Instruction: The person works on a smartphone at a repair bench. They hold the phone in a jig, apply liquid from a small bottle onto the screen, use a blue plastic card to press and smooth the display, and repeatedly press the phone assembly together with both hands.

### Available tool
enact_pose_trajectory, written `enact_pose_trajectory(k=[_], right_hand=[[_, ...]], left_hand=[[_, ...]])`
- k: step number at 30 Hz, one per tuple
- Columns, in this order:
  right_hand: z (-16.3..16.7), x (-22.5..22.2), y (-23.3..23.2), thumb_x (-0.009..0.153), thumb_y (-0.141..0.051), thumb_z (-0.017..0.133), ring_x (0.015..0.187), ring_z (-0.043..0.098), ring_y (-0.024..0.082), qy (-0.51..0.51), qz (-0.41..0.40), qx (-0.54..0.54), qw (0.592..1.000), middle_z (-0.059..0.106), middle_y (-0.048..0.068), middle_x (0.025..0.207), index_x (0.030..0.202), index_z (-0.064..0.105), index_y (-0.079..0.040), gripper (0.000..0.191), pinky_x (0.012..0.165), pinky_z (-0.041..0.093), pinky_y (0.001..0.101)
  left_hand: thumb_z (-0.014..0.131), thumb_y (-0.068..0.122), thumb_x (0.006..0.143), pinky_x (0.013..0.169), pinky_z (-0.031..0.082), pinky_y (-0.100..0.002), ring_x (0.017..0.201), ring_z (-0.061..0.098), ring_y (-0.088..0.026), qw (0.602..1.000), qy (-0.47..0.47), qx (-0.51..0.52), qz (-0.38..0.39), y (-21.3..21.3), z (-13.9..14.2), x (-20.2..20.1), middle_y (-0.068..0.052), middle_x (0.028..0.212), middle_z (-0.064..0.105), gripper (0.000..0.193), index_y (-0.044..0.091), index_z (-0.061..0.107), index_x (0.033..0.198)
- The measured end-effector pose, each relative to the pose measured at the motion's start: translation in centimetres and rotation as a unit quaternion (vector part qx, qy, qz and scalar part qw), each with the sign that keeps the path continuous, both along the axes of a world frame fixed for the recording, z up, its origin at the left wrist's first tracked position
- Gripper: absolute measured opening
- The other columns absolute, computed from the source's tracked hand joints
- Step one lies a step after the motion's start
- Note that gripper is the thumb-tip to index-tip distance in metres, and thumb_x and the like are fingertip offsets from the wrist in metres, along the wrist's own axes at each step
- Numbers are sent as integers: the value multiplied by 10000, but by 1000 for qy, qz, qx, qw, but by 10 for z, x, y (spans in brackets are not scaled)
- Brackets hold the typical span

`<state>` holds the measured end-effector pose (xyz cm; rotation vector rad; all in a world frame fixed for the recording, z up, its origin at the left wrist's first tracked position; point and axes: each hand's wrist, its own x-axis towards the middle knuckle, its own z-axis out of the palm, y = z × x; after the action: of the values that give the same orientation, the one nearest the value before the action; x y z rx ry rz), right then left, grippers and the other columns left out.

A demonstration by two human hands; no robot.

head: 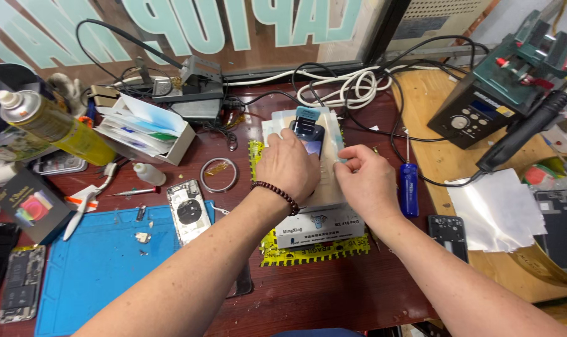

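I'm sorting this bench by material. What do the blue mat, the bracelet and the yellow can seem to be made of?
Blue mat: likely silicone rubber, matte and flat with moulded edges.
Bracelet: dark round beads, probably wood, with a slight sheen.
Yellow can: seemingly metal, glossy printed body, with a white plastic nozzle.

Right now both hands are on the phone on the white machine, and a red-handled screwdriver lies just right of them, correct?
Not quite: the head view shows the screwdriver has a blue handle, not red. The left hand and right hand are indeed at the phone on the white machine.
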<state>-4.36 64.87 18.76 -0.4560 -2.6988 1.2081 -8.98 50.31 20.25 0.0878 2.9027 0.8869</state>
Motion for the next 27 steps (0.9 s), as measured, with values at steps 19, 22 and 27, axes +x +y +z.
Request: enact_pose_trajectory(k=[19,22,27], right_hand=[[0,-2,9,867,-152,734,644,659,125,-28,9,15,999,726,34,748,1128,737,-90,269,625,537,310],[-2,0,10,879,-152,730,667,659,113,-31,12,5,999,729,25,772,1146,730,-90,274,639,537,299],[-3,4,13,898,-143,709,688,653,102,-30,16,-5,999,718,26,794,1220,693,-98,326,647,534,293]], left_hand=[[736,313,833,849,560,-505,965,710,-402,998,6,69,-5,-43,-9,-4,-232,1025,731,366,45,717,1081],[729,302,820,842,589,-449,912,749,-342,999,12,36,-2,-110,-36,-8,-159,943,776,257,98,795,960],[892,378,730,815,586,-447,891,743,-315,985,9,-62,161,-279,-84,-13,-174,952,762,456,44,757,1010]])
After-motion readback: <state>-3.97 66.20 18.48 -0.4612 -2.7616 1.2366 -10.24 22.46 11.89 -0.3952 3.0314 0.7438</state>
